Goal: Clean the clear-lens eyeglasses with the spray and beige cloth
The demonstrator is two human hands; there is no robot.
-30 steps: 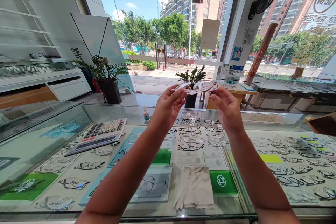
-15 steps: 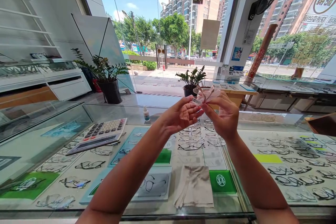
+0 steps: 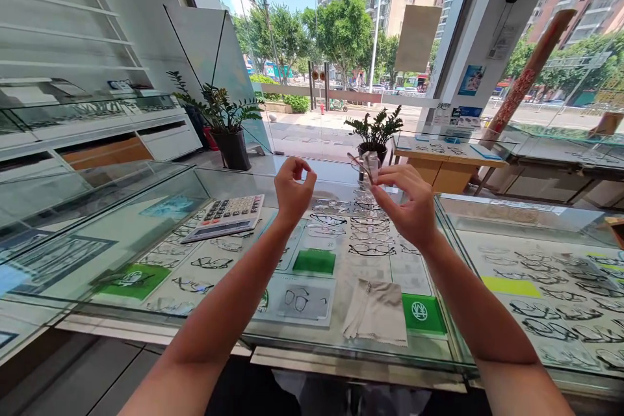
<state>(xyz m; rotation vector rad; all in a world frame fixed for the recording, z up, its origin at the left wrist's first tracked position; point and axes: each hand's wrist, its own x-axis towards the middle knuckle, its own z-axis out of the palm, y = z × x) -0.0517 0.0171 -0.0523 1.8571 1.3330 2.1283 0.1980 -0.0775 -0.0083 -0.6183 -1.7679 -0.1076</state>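
My right hand [image 3: 408, 201] pinches a pair of clear-framed glasses [image 3: 366, 164], folded and held up above the glass display counter [image 3: 453, 344]. My left hand [image 3: 292, 190] hovers a hand's width to the left of the glasses, fingers curled into a loose ring with thumb touching fingertip, nothing visible in it. A grey cleaning cloth [image 3: 377, 312] lies on the counter below the hands. Rows of spectacle frames [image 3: 365, 234] show under the glass.
A calculator [image 3: 225, 216] lies on the counter to the left. A potted plant [image 3: 374, 136] stands beyond the counter, a larger one [image 3: 227, 123] by the glass door. More glass cases run left and right.
The glasses were held with both hands, then folded together; now my left hand has let go and moved left. The view has pulled back and shifted.
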